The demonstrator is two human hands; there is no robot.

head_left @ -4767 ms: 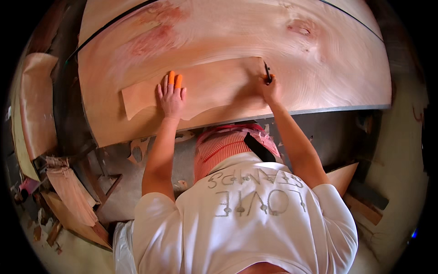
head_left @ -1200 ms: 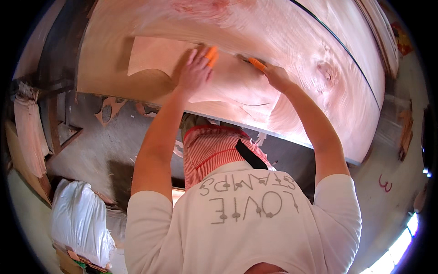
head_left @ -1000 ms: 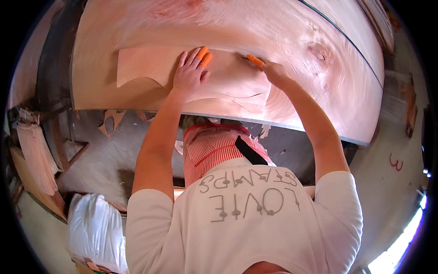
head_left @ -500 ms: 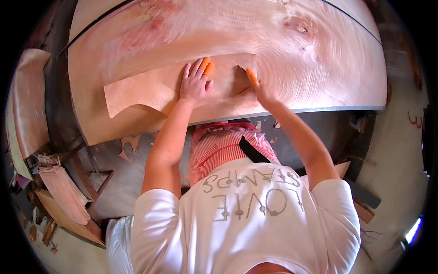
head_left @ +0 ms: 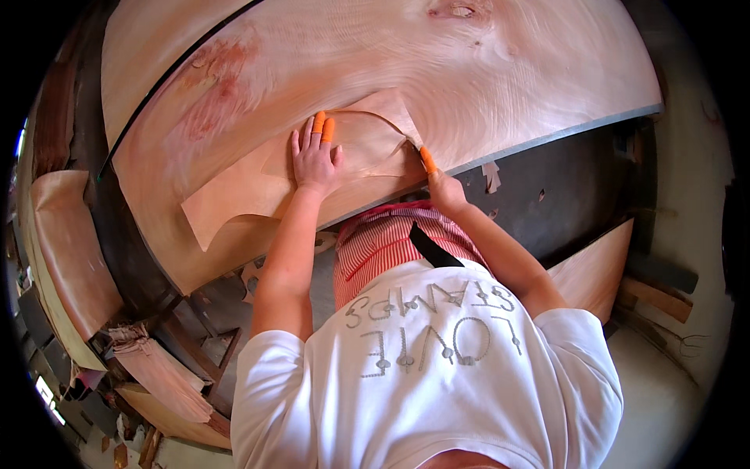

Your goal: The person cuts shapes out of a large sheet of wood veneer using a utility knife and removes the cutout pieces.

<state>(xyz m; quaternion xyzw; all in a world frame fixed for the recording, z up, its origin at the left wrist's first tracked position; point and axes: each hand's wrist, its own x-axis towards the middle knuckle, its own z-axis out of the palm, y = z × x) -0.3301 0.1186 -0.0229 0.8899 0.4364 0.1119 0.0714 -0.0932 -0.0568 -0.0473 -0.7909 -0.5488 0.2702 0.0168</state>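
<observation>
A tan leather piece (head_left: 242,181) with a scooped lower edge lies on the large wooden work surface (head_left: 500,102). My left hand (head_left: 315,166) presses flat on it, fingers apart, with orange finger covers on two fingers. My right hand (head_left: 444,187), an orange cover on one finger, is closed around a small dark knife (head_left: 412,144). The knife's tip touches the leather near its right edge. A curved cut line runs from beyond my left fingertips to that tip. Most of the knife's handle is hidden in my hand.
Dark bands cross the work surface, one (head_left: 168,70) at far left. Leather sheets (head_left: 74,242) hang at left, above a bundle of pinkish strips (head_left: 160,371). Another sheet (head_left: 598,270) leans at right. Scraps (head_left: 491,177) lie below the surface's near edge.
My right hand has drawn the knife toward me, and a curved line now shows in the leather behind it. My left hand stays pressed on the piece. The whole view has turned somewhat.
</observation>
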